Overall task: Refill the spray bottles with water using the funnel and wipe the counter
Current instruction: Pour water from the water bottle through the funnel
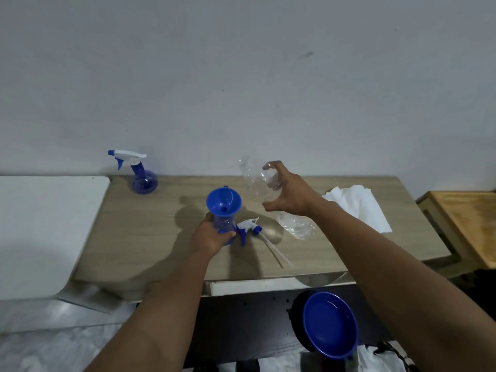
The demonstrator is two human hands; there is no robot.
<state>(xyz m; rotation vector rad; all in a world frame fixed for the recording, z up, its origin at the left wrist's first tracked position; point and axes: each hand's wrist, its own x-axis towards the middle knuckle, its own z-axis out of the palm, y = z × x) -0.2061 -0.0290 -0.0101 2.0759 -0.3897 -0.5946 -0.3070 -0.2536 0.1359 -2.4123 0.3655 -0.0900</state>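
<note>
- Wooden counter [150, 245] ran across my view under a pale wall, with a white surface [40, 224] to its left and a crumpled paper towel [357, 205] near its right end
- My left hand [212, 237] gripped the open spray bottle [224, 224] low on its body, fingers and thumb curled round it; the blue funnel [223, 201] sat in its neck, tipped a little toward me
- Its detached trigger head [248, 228] lay just beside the bottle, the dip tube [276, 252] trailing toward the counter's front edge
- My right hand [288, 193] held a clear plastic water bottle [257, 181] above the counter, fingers curled over the top and thumb underneath, mouth tilted toward the funnel but well short of it
- I could not tell how much water it held
- A second spray bottle [141, 173], head on, stood at the back left, well apart
- A blue bowl [330, 323] sat below the counter's front edge
- I judged the pour not yet begun
- Risks as I saw them: the funnel only rested loosely, so a fast pour could rock it and spill; a thin clear bottle squeezed hard could gush past the rim; my right forearm could sweep the trigger head off the edge
</note>
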